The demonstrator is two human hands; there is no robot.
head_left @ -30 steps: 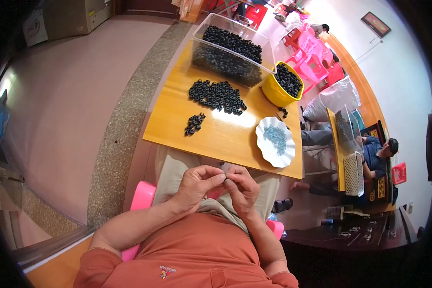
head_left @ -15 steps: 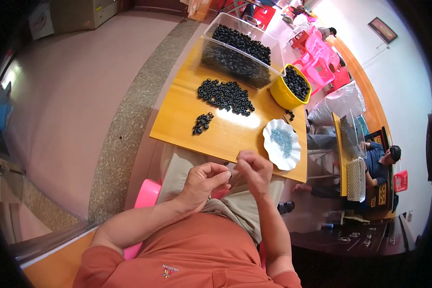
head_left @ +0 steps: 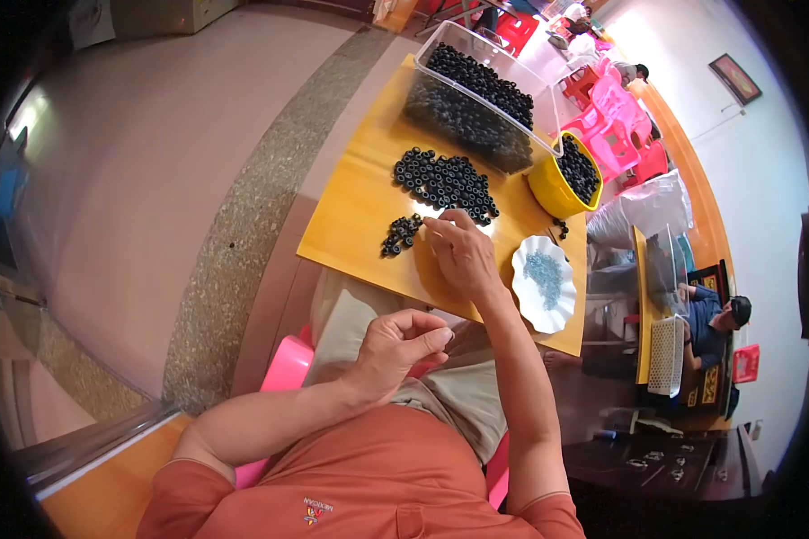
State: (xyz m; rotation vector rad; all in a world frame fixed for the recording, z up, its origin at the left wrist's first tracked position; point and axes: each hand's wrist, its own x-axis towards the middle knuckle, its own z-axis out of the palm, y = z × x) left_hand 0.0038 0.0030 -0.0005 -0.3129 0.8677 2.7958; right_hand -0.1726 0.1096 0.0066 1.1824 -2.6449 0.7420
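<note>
Right hand: stretched out over the yellow table, palm down, fingers loosely together, fingertips between the two heaps of rings; whether it pinches a ring I cannot tell.
Left hand: held near, above the lap, fingers curled in with thumb against forefinger; what it pinches, if anything, cannot be made out.
Small pile of black rings: on the table, just left of the right fingertips.
Large pile of black rings: farther off, mid-table, its near edge just beside the right hand.
Clear plastic bin: far end of the table, filled with the same black rings.
Yellow bowl: right of the bin, also holding black rings.
White scalloped dish: right of the right hand, carrying small pale blue pieces.
Pink stool: under the person, near left.
</note>
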